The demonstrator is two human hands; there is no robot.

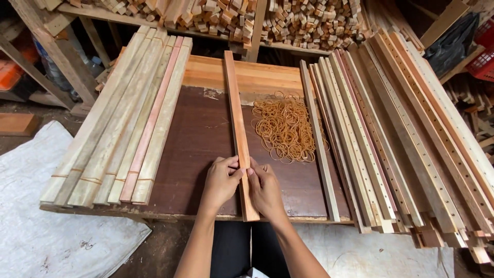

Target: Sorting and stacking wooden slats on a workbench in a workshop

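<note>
The left hand (222, 181) and the right hand (265, 188) both close their fingers on one long reddish wooden slat (236, 128), which lies along the middle of the dark table (198, 139). Just right of the slat is a loose pile of rubber bands (284, 126). A shelf (288, 47) behind holds small wooden blocks (309, 20). A red crate (483, 54) stands far right.
</note>
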